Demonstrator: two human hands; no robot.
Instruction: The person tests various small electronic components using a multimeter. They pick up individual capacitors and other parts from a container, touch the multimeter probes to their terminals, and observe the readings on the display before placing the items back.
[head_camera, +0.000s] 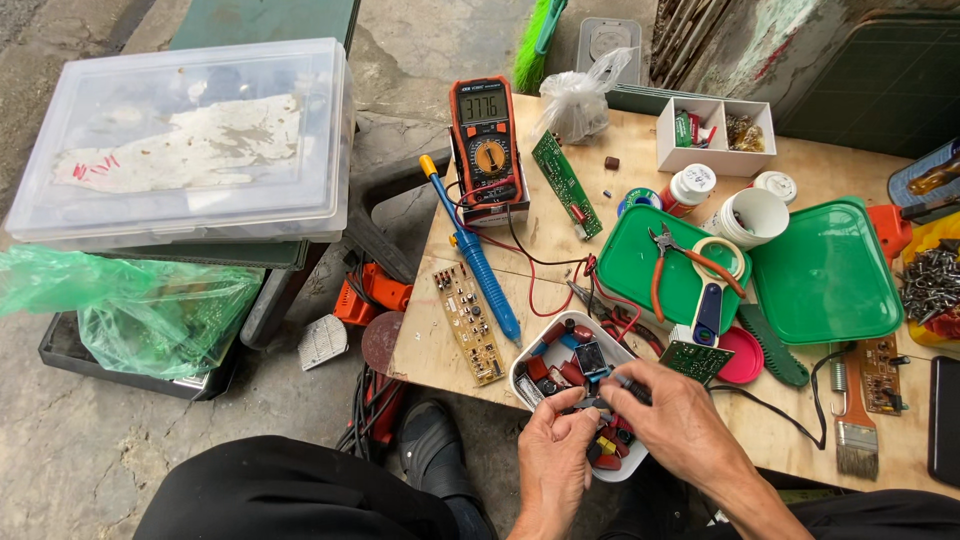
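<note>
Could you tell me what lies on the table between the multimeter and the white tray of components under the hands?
In the head view, between the multimeter and the white tray lie the blue soldering iron, set diagonally, and the meter's red and black leads.

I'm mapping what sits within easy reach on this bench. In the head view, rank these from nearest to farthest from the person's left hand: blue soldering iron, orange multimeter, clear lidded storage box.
From the left hand:
1. Blue soldering iron, just above the hand, on the wooden board.
2. Orange multimeter, farther up, at the board's back edge.
3. Clear lidded storage box, far upper left, off the board.
</note>
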